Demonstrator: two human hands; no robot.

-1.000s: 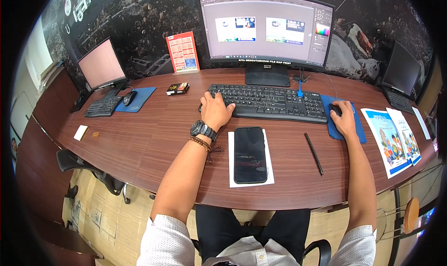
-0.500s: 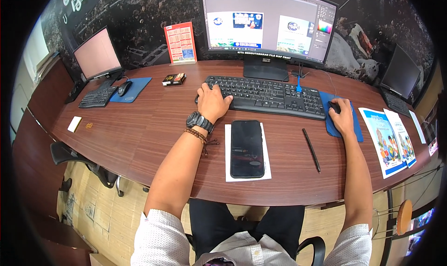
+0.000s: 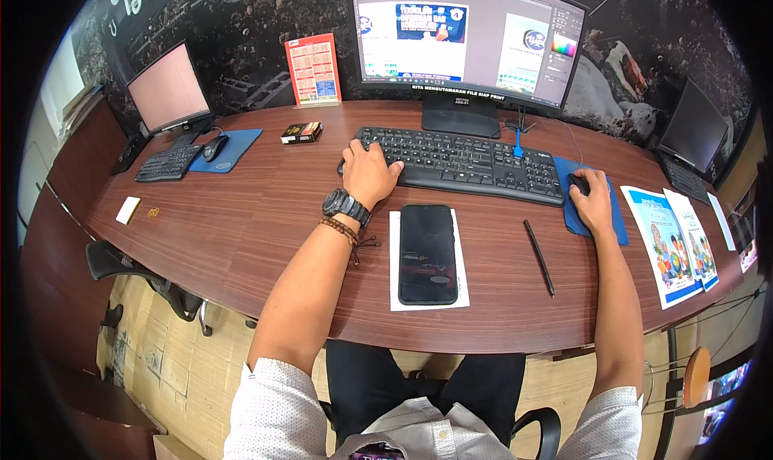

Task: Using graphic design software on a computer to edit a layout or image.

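My left hand (image 3: pixel 369 173) rests on the left end of a black keyboard (image 3: pixel 475 168), fingers apart on the keys, a black watch and a beaded bracelet on its wrist. My right hand (image 3: pixel 594 202) curls over a black computer mouse (image 3: pixel 576 184), partly hidden under the fingers, on a blue mouse pad (image 3: pixel 613 220). Behind the keyboard a curved monitor (image 3: pixel 483 41) displays page layouts in an editing program. Between my forearms a dark smartphone (image 3: pixel 427 254) lies on a white sheet of paper (image 3: pixel 462 287). A black pen (image 3: pixel 539 257) lies to its right.
Printed leaflets (image 3: pixel 672 242) lie on the right of the brown desk (image 3: pixel 241 218), near a laptop (image 3: pixel 691 134). At left stand a second monitor (image 3: pixel 171 88), a keyboard (image 3: pixel 167 163) and a mouse (image 3: pixel 214 148). A small box (image 3: pixel 301 132) and a red-framed card stand (image 3: pixel 315 69) are near the back.
The layouts on the big monitor now appear larger and shifted. Both hands stay in place on the keyboard and mouse; the view has tilted very slightly.
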